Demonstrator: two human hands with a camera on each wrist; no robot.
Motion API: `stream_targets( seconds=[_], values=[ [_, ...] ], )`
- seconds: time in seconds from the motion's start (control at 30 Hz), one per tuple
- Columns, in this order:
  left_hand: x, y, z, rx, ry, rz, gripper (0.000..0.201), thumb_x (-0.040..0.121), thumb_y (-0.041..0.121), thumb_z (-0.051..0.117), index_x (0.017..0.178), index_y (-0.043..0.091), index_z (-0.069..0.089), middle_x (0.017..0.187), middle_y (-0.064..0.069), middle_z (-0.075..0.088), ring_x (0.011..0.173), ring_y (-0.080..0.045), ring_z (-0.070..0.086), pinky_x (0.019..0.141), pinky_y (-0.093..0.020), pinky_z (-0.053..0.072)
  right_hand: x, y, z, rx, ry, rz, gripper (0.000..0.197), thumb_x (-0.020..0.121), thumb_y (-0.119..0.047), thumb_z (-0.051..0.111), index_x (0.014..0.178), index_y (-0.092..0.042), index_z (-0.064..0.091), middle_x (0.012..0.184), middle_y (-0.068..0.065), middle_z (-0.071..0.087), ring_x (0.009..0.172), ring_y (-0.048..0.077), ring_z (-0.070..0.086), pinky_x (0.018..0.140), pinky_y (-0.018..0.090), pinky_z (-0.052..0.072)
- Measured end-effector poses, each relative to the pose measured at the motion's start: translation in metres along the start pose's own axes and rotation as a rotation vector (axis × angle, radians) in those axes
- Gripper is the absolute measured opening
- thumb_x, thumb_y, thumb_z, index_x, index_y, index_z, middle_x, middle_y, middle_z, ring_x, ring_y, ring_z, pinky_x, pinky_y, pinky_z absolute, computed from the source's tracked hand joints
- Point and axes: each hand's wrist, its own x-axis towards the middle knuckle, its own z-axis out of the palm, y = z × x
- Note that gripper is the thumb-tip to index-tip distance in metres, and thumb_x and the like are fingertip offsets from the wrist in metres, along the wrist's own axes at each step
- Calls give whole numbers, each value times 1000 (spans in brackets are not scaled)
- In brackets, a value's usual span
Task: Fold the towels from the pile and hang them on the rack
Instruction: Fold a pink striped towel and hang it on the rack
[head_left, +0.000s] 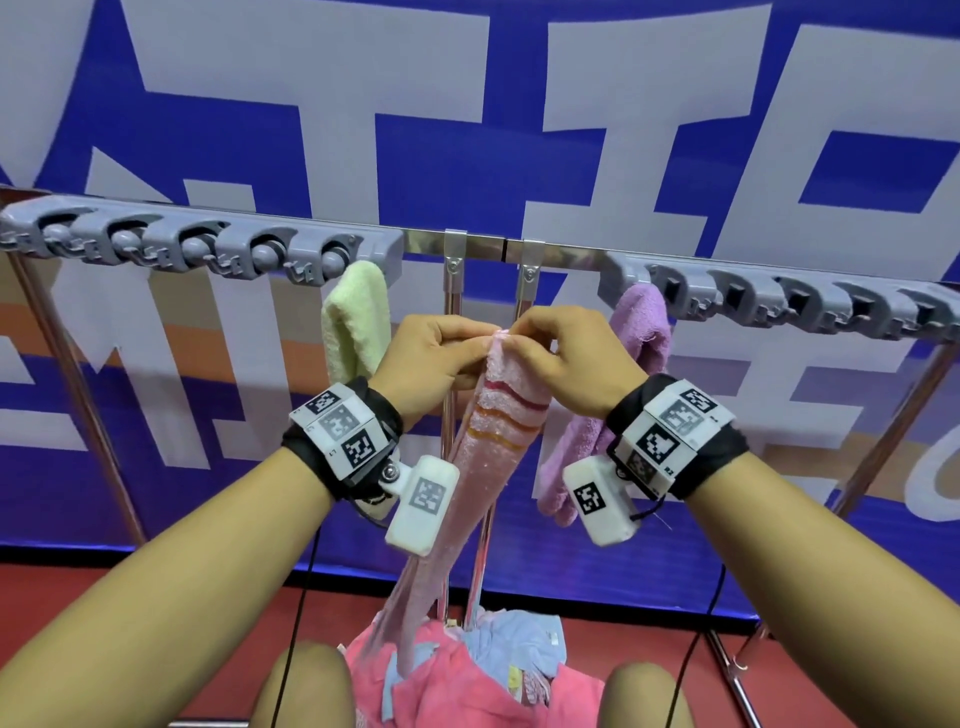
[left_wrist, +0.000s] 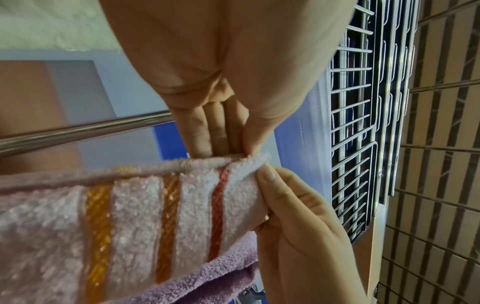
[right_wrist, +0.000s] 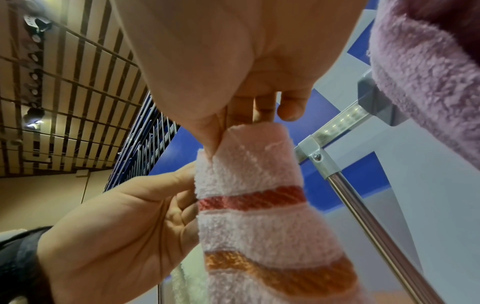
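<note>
We pinch the striped towel (head_left: 498, 410) at its top hem with our left hand (head_left: 431, 358) and right hand (head_left: 574, 358), fingers curled tight (it looks soft, light and floppy, so hemmed corners seem the surest hold).

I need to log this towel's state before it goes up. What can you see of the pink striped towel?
The pink striped towel looks like fluffy terry, with red and orange bands near its top. The left hand and right hand pinch its top edge together, bunching it. It hangs down toward the pile below, before the rack.
</note>
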Motion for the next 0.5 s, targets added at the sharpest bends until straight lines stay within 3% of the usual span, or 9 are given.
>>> stream_targets(
  seconds=[0.1,0.23,0.33,0.43,0.5],
  values=[
    [-1,-3,0,-32,-5,-17,15,92,11,66,105,9,74,96,-13,75,89,-28,74,74,-33,60,0,1,4,4,11,38,21,95,-33,60,91,-16,73,82,-5,70,74,8,59,65,10,38],
    [-3,-5,1,-64,-17,-6,22,85,6,72,107,3,72,95,-15,75,85,-25,74,68,-29,59,1,2,6,-3,8,65,25,94,-39,61,90,-17,72,79,-6,68,72,4,59,63,10,39],
    [-1,-4,-1,-20,-18,1,17,82,3,75,99,6,73,91,-11,76,88,-25,74,71,-31,59,-2,-1,5,-33,-40,29,23,96,-38,58,90,-19,68,79,-8,65,70,2,55,60,7,36],
    [3,-4,-5,-13,-30,-18,13,82,1,73,93,8,72,87,-7,76,84,-20,74,69,-28,58,-3,0,2,-61,-123,-9,19,98,-32,53,87,-20,63,79,-7,62,73,11,54,65,22,39],
    [4,-6,-9,10,-34,-27,14,82,3,74,96,7,72,92,-10,76,87,-22,73,73,-32,59,-3,5,-2,-107,-159,-42,25,97,-33,54,83,-16,67,75,-5,64,74,15,54,71,33,42]
  ],
)
